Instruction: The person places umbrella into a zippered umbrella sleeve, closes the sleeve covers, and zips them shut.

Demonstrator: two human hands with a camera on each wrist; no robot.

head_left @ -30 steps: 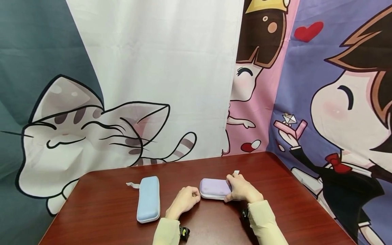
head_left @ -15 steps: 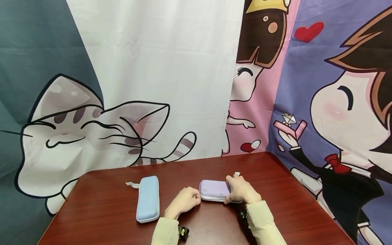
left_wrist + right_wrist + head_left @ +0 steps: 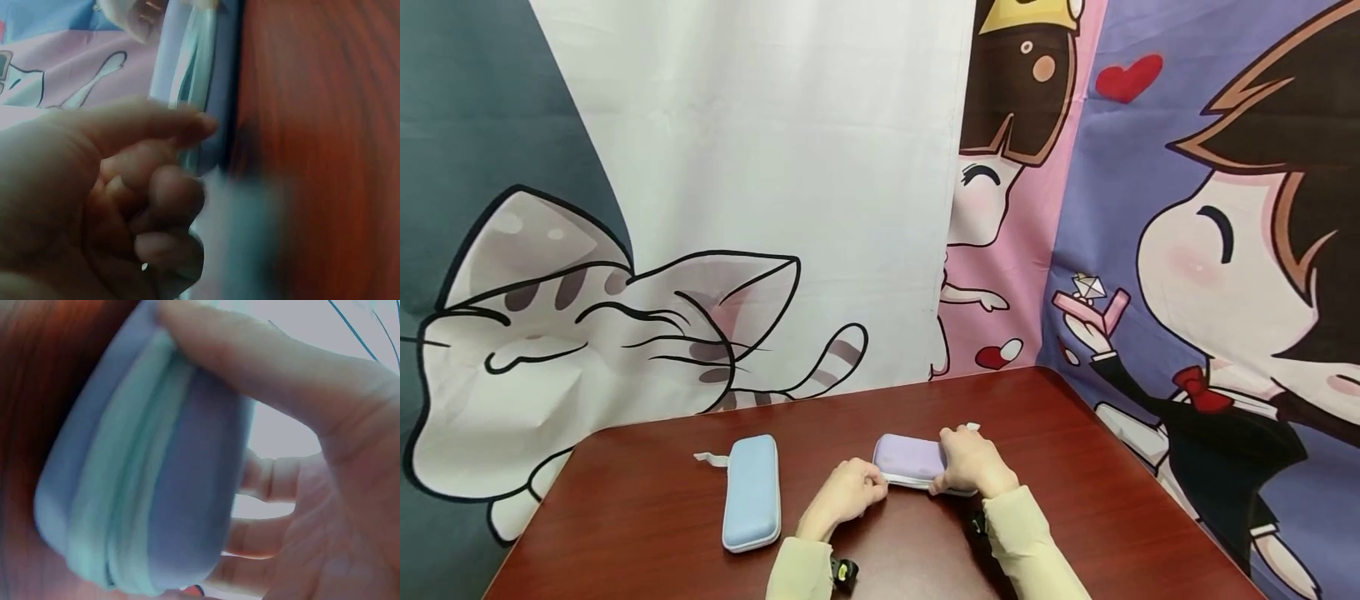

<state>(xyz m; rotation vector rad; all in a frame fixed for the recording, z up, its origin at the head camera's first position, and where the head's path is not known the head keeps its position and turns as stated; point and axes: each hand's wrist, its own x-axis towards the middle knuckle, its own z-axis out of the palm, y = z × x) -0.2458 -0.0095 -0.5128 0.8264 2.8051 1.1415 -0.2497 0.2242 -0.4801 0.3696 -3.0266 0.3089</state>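
Note:
A lilac zippered hard case [image 3: 908,457] lies crosswise on the table, its pale zipper band [image 3: 122,475] facing the near side. My right hand [image 3: 974,463] grips its right end, thumb on the near side and fingers round the far side. At the left end, my left hand [image 3: 847,493] pinches at the zipper, the other fingers curled under in the left wrist view. The zipper pull itself is hidden by those fingertips. To the left lies a light blue case [image 3: 752,492] of the same kind, lengthwise, with neither hand on it.
The dark red-brown table [image 3: 647,517] ends in a rounded far edge against a cartoon-printed curtain [image 3: 820,167]. A white strap [image 3: 711,458] sticks out from the blue case's left side. Another pale strap tip [image 3: 973,427] shows beyond my right hand.
The head view has turned slightly to the right. My left hand has shifted a little rightward along the lilac case's near edge. The right hand keeps its grip; the blue case stays put.

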